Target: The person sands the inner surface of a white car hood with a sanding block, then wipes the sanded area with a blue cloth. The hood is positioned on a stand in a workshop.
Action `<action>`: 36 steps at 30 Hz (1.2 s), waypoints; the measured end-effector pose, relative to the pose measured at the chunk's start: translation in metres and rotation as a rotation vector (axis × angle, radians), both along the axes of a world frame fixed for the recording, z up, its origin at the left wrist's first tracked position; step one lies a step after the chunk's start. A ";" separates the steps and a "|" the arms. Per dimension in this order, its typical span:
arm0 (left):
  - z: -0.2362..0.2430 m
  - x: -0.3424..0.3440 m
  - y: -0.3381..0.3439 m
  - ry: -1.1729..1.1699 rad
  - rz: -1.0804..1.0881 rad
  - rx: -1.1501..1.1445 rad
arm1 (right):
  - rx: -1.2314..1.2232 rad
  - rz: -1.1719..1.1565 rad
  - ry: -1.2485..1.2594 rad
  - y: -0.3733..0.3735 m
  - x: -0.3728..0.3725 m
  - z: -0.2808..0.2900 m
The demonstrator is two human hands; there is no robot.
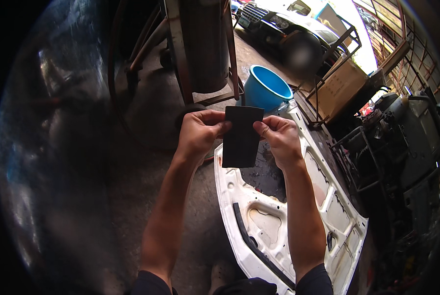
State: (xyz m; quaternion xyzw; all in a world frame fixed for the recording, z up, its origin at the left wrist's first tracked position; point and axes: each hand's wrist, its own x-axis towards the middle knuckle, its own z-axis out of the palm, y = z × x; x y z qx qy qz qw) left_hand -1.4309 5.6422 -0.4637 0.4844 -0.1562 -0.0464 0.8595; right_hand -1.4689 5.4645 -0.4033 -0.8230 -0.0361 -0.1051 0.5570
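Observation:
A dark rectangular sheet of sandpaper [242, 138] is held up in front of me, roughly upright, between both hands. My left hand [200, 133] pinches its left edge near the top, thumb on the near face. On the opposite edge, my right hand [281, 137] grips it the same way. Below and behind the sheet lies a white car hood [266, 209], its ribbed inner side facing up. A black strip [252, 241] runs along the hood's left part. My right forearm hides some of the panel.
A blue bucket [268, 87] stands beyond my hands. Left of it, a metal cylinder [206, 49] sits in a frame with legs. A cardboard box [341, 88], a parked vehicle [283, 37] and dark machine parts [392, 142] are farther back and right.

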 end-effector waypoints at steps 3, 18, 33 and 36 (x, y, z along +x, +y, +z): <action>0.000 0.002 -0.001 -0.004 0.002 -0.002 | -0.089 -0.067 -0.053 0.003 -0.002 -0.003; -0.015 0.013 -0.019 0.046 -0.003 -0.011 | 0.003 0.000 0.144 -0.023 -0.002 -0.023; -0.029 0.013 -0.030 0.057 -0.010 -0.081 | -0.036 0.002 0.263 -0.035 -0.012 -0.039; -0.026 0.013 -0.025 0.050 0.001 -0.054 | 0.024 0.042 0.251 -0.032 -0.015 -0.034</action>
